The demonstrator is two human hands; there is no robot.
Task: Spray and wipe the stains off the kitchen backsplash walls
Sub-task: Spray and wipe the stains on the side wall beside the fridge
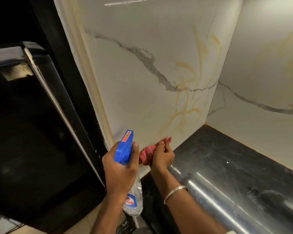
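My left hand point(119, 169) grips a clear spray bottle point(134, 198) with a blue trigger head point(124, 147), its nozzle aimed up at the white marble backsplash wall point(134, 92). Yellow-brown stains point(186, 95) streak the wall's lower right part, near the corner. My right hand point(162, 155) holds a bunched red cloth point(148, 153) against the foot of the wall, just below the stains. More faint yellow staining point(277, 53) shows on the adjoining right wall.
A glossy black countertop point(227, 166) runs along the right under both walls, its rounded front edge close to my right forearm. A tall black appliance point(32, 124) stands to the left of the wall's edge. A silver bangle sits on my right wrist.
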